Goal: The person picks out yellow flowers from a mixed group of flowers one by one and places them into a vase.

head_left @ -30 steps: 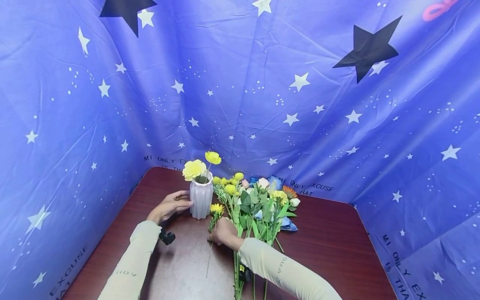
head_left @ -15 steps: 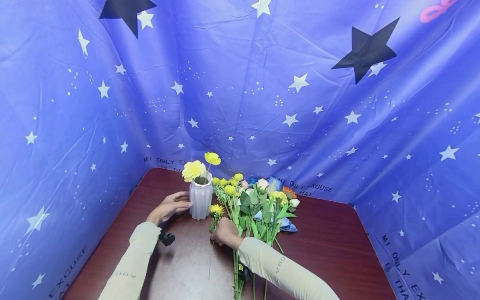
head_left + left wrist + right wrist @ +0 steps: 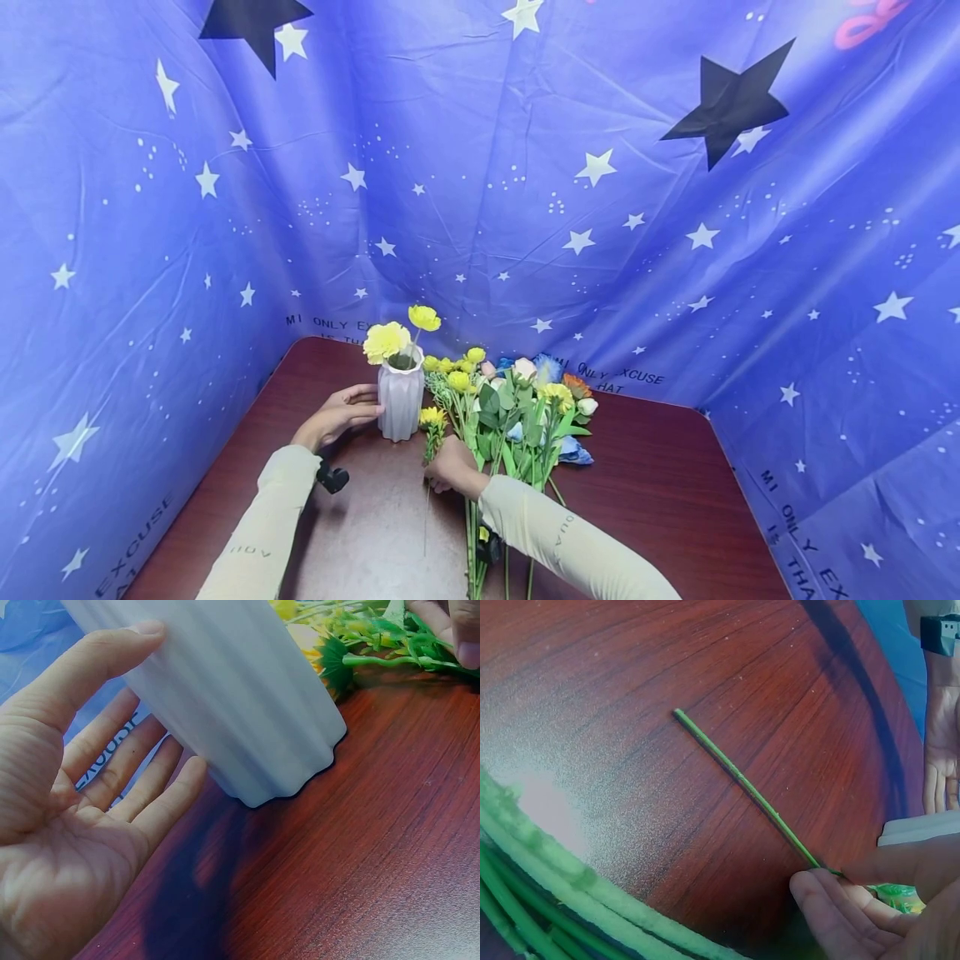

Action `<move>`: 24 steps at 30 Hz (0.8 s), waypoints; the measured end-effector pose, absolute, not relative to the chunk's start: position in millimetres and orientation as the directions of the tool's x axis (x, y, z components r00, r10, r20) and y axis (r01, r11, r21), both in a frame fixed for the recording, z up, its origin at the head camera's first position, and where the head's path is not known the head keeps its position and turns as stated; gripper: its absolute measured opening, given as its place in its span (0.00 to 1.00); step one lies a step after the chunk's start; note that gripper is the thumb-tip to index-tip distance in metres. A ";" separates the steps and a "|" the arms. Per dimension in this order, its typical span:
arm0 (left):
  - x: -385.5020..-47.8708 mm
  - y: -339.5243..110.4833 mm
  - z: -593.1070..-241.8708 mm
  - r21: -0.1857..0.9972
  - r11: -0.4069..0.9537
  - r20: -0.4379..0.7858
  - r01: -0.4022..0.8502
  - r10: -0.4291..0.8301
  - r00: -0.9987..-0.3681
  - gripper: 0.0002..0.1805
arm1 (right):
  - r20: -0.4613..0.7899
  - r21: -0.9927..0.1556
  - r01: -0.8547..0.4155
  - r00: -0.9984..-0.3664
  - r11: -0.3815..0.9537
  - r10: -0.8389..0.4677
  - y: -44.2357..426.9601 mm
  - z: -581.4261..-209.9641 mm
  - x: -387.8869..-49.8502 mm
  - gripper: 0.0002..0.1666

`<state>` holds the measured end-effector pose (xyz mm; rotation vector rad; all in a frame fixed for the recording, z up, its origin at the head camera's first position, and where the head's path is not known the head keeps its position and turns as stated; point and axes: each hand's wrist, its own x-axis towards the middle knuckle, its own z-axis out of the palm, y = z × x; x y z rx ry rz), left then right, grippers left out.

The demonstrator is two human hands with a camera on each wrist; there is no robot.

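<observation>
On the desk (image 3: pixel 637 492), left of the flower pile (image 3: pixel 510 408), the vase (image 3: pixel 400 404) stands upright with 2 flowers in it: a big pale yellow flower (image 3: pixel 387 342) leaning left over the rim, and a smaller yellow flower (image 3: pixel 424 317) standing taller on the right. Those 2 look done. Plenty of the mouth shows uncovered.

Flower 3 is in work: the right hand (image 3: pixel 453 467) pinches the stem of a yellow flower (image 3: pixel 432 417), thumb against fingers, narrow grip. Its head is up, below rim level, just right of the vase and nearer the wearer. The bare stem end (image 3: pixel 739 776) runs out over the desk; can't tell if it touches the wood. Not in the vase yet.

Left hand (image 3: pixel 341 412) is at the vase's left side, fingers spread wide and fairly straight, not wrapped round it. Thumb tip and a fingertip look to be in contact; can't tell how firmly. Reads as a light steadying touch.

Left over: the whole pile, lying right of the vase, stems toward the wearer. Yellow buds (image 3: pixel 459 382), a pale pink rose (image 3: pixel 525 370), an orange flower (image 3: pixel 577 385), a blue flower (image 3: pixel 575 451), plus lots of leaves. Overlap is too heavy for a count.

My call: early stage, 2 in, 1 in hand, most outside. If the pile counts, the bulk of the work remains.
</observation>
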<state>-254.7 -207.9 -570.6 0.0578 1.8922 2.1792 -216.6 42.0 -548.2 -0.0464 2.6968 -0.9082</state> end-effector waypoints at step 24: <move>-251.9 -207.0 -565.4 0.980 -0.103 -0.147 -0.172 0.219 -0.965 0.36 | -0.382 -0.781 0.257 -0.918 0.569 -0.109 42.0 -534.8 -215.5 0.12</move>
